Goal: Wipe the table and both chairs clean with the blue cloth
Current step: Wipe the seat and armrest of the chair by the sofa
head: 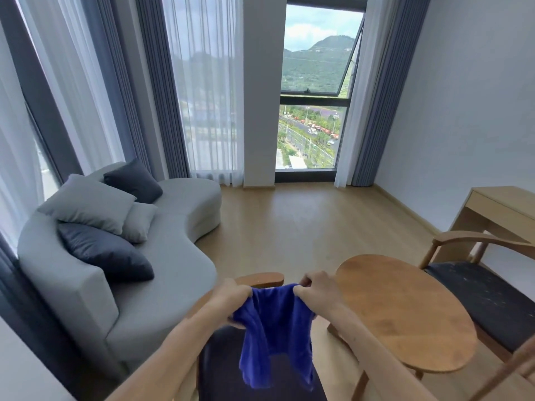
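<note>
1. Both my bare forearms reach forward from the bottom of the view, angled inward so my hands meet near the lower middle, held level with each other at about the same height.

2. My left hand [231, 295] is curled into a loose fist, knuckles up, with the fingers pressed together and pinching one upper corner of the blue cloth [275, 334].

3. My right hand [320, 289] mirrors it, thumb and fingers pinched tight on the other upper corner, wrist bent slightly down.

4. The cloth sags in a shallow dip between my hands and hangs down in two loose, rumpled folds. It is in the air, touching only my fingers.

5. Directly under the cloth is the near chair [260, 280], with a curved wooden armrest just behind my hands and a dark seat below; whether the cloth's lower edge brushes that seat I cannot tell.

6. Just to the right of my right hand stands the round wooden table [405, 311], its top bare.

7. Beyond the table, at the right edge, is the second chair [486, 296], with a curved wooden arm and a dark seat.

8. To the left sits a grey sofa [173, 256] with grey and dark cushions, and ahead a tall window [314, 91] between sheer curtains.
</note>
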Available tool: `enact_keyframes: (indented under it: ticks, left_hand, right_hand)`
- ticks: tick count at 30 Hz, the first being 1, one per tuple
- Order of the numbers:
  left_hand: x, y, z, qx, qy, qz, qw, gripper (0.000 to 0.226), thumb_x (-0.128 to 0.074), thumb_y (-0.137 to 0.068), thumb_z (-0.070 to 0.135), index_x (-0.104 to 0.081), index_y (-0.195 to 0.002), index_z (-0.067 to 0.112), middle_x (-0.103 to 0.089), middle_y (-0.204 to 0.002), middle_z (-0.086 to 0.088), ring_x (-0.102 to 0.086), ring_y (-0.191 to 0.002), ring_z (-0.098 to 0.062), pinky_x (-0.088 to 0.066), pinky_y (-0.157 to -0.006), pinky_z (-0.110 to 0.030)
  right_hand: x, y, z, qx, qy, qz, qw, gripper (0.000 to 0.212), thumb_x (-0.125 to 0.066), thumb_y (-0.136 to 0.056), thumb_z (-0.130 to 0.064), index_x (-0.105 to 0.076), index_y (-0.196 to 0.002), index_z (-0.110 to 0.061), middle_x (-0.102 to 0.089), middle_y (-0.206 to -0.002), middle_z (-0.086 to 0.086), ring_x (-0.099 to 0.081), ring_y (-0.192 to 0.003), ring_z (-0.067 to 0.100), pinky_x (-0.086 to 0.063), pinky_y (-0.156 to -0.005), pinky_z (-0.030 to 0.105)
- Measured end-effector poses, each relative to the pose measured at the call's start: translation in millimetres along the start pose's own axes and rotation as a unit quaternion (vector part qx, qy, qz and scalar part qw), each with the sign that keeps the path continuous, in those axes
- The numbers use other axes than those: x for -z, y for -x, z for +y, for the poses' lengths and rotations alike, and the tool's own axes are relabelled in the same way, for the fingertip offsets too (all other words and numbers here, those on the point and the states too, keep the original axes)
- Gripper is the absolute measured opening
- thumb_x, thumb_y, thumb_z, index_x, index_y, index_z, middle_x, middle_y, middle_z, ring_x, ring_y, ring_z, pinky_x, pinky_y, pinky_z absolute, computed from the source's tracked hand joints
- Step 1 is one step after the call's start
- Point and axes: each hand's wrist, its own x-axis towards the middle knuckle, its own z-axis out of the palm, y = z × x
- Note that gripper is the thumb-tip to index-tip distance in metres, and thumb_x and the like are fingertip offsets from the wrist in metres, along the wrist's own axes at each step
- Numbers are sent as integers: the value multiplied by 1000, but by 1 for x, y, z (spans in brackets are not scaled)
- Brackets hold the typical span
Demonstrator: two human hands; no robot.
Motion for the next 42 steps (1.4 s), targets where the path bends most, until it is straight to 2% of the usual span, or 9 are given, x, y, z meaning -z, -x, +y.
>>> enact_keyframes:
  ticks: [6,12,18,22,27,31,35,40,42]
  left_hand:
    - [-19,-1,1,14,92,-76,993,14,-57,-93,11,-61,-104,4,-69,-93,-17,-71,-79,-29,-61,-62,-39]
    - [-25,1,9,1,142,-112,983,15,-52,-95,7,-62,-102,0,-71,-90,-22,-73,-78,-32,-61,-64,-39]
    - [-18,2,11,23,194,-120,973,30,-36,-93,-4,-65,-98,-8,-73,-82,-21,-73,-77,-33,-60,-76,-42]
    - [-11,7,10,5,201,-170,965,32,-35,-92,-7,-65,-105,-6,-74,-92,-20,-73,-87,-30,-59,-80,-40]
    - [-1,-2,-6,-128,-33,-70,989,18,-60,-84,0,-68,-81,16,-73,-81,-3,-70,-87,-19,-55,-70,-25]
    - [3,-9,-27,-236,-222,55,944,21,-67,-85,27,-59,-104,23,-62,-103,6,-59,-97,-15,-53,-86,-32]
    - [-6,0,-28,-317,-230,9,920,48,-65,-88,26,-47,-132,29,-52,-133,11,-50,-120,-9,-44,-99,-26]
    - [-14,12,-22,-360,-176,-96,911,51,-63,-84,21,-46,-132,28,-60,-122,10,-61,-77,-6,-52,-65,-18]
    - [-16,11,-22,-366,-195,-86,906,49,-65,-84,24,-46,-129,28,-60,-119,9,-61,-77,-7,-51,-63,-18]
  right_hand:
    - [-9,1,-8,41,14,3,999,14,-57,-81,-13,-60,-68,-19,-60,-68,-5,-54,-63,7,-37,-47,10]
    - [-11,2,-11,99,13,-24,995,7,-61,-85,-19,-65,-81,-22,-58,-70,-14,-56,-71,6,-37,-56,10]
    - [-6,10,-13,162,47,-90,982,24,-67,-87,-43,-61,-99,-24,-62,-91,-9,-57,-78,3,-43,-67,14]
    - [-1,10,-12,175,100,-91,975,33,-64,-81,-18,-59,-114,-17,-58,-102,-6,-56,-92,11,-45,-76,18]
    - [14,7,-13,189,52,-50,979,38,-50,-77,1,-67,-106,-16,-63,-93,-10,-57,-88,8,-39,-69,8]
    - [21,7,-13,207,42,-38,977,37,-49,-81,3,-68,-103,-19,-63,-89,-14,-58,-87,5,-43,-70,9]
    - [25,9,-11,219,46,-39,974,36,-48,-83,4,-68,-103,-18,-63,-89,-13,-59,-88,6,-46,-71,11]
    - [28,12,-7,212,47,-30,976,34,-48,-85,3,-68,-103,-17,-65,-91,-10,-59,-88,7,-44,-70,8]
    - [30,13,-5,204,43,-27,978,33,-49,-85,3,-67,-103,-17,-65,-91,-9,-59,-88,8,-44,-69,9]
